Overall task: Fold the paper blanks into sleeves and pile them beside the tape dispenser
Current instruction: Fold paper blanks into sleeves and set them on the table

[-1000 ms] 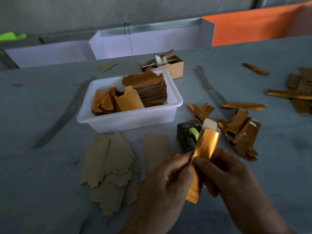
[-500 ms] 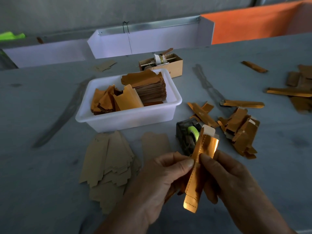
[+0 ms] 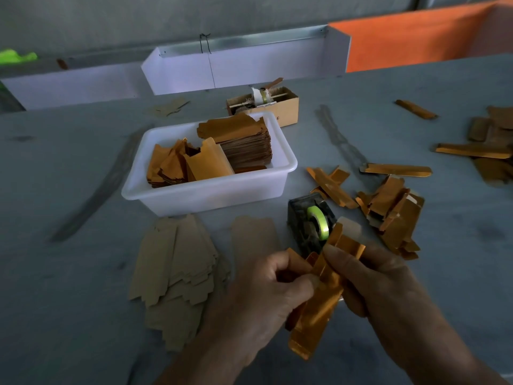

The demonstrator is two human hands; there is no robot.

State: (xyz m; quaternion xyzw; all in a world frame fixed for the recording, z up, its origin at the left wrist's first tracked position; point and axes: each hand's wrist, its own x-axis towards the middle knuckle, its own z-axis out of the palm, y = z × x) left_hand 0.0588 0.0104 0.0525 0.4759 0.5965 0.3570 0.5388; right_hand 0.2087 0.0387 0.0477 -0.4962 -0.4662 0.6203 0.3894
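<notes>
Both hands hold one shiny orange paper blank (image 3: 319, 309) just in front of the dark tape dispenser (image 3: 309, 222) with its green tape roll. My left hand (image 3: 266, 295) pinches the blank's left flap, and my right hand (image 3: 377, 284) grips its right side with the thumb on top. The blank is partly folded lengthwise and tilts down toward me. A pile of folded orange sleeves (image 3: 388, 209) lies right of the dispenser. Flat brown blanks (image 3: 175, 273) are fanned out on the grey table at left.
A white plastic tub (image 3: 211, 193) behind the dispenser holds stacked blanks. A small cardboard box (image 3: 263, 104) stands behind the tub. More sleeves (image 3: 485, 145) lie at the far right. White trays (image 3: 236, 68) line the table's far edge.
The blank has dropped lower and its sides have closed inward into a narrower fold. My left fingers curled tighter onto its left flap; my right thumb moved up over the top.
</notes>
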